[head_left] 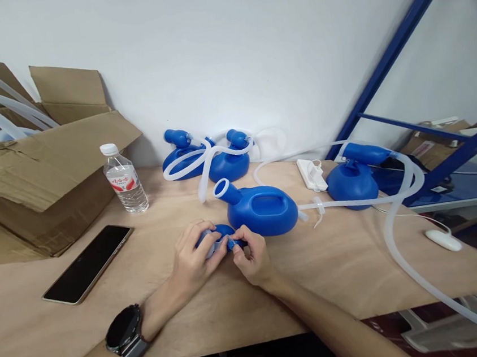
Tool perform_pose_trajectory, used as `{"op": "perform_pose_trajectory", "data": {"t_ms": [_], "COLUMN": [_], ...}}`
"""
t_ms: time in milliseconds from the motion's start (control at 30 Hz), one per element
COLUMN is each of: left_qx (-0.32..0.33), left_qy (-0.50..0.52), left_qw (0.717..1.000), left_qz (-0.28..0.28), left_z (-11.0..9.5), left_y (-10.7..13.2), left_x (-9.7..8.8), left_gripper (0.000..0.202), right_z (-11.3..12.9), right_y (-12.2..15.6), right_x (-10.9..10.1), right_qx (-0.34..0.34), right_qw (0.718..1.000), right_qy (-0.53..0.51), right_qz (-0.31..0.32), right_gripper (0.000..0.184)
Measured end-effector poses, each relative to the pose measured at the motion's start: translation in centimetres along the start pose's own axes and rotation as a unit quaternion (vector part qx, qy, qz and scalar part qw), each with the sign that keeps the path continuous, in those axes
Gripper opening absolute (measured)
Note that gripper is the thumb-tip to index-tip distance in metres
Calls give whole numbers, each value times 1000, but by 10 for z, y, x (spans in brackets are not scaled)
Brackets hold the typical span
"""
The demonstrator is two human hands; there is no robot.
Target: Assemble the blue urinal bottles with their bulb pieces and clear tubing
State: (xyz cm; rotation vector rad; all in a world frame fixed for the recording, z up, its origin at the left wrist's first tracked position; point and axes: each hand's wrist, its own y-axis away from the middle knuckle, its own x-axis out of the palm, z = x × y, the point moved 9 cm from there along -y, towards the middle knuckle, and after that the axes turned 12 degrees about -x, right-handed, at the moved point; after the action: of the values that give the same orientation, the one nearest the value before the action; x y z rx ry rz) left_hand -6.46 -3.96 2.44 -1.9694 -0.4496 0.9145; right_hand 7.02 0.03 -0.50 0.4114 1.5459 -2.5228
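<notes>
My left hand (195,254) is closed round a blue plastic fitting (226,230) with a translucent part, low over the table. Thumb and finger of my right hand (252,256) pinch a small blue end of the same fitting; my fingers hide much of its shape. Just behind my hands, a blue plastic urinal bottle (251,214) lies with its open neck pointing up and left. From its right end runs a translucent hose (343,204) with a white tie (319,207) round it.
Two blue bottles (231,165) with coiled hoses stand by the wall, another (352,185) at right. A cardboard box (50,170) holding hoses, a water bottle (123,182) and a phone (89,264) are at left. A power strip (311,175) and a mouse (443,240) sit right.
</notes>
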Motion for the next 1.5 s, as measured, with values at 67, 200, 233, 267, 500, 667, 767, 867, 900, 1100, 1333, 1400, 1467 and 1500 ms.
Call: {"op": "perform_pose_trajectory", "data": {"t_ms": [67,200,233,267,500,667,767,867,900,1100,1333,1400,1467,1500], "left_qx": [15,33,31,24,-185,-415,-483,-506,-508,-504,-508,-508,-508,-507], "left_qy": [4,10,8,4,81,171,229,267,274,301,299,295,291,290], "left_qw": [1000,994,992,991,975,892,844,818,814,803,801,804,806,807], "left_qz": [15,102,122,133,97,58,49,49,57,109,101,92,85,85], "left_z": [4,17,20,22,62,113,126,125,122,104,113,116,117,116], "left_y": [-1,-1,0,0,-8,-3,3,6,7,11,17,17,16,16], "left_x": [0,8,11,13,12,11,18,26,29,42,45,43,41,41], "left_gripper": [11,24,30,33,20,32,36,37,37,43,46,47,47,47], "right_z": [-1,-13,-16,-18,-19,-48,-100,-154,-164,-163,-148,-153,-155,-153], "right_y": [1,-2,-4,-6,-16,-26,-15,25,39,56,39,45,48,49], "right_x": [2,4,1,-2,-30,-117,-179,-220,-229,-246,-184,-173,-169,-168], "right_qx": [8,52,59,64,-12,23,190,357,387,354,91,83,85,80], "right_qw": [1000,998,997,997,993,933,845,756,736,718,840,852,852,853], "right_qy": [-14,-37,-35,-30,112,339,499,523,512,543,445,395,378,373], "right_qz": [6,27,19,5,-45,-120,-18,166,213,254,298,335,352,357], "right_gripper": [3,9,11,14,8,26,38,51,54,55,57,55,46,41]}}
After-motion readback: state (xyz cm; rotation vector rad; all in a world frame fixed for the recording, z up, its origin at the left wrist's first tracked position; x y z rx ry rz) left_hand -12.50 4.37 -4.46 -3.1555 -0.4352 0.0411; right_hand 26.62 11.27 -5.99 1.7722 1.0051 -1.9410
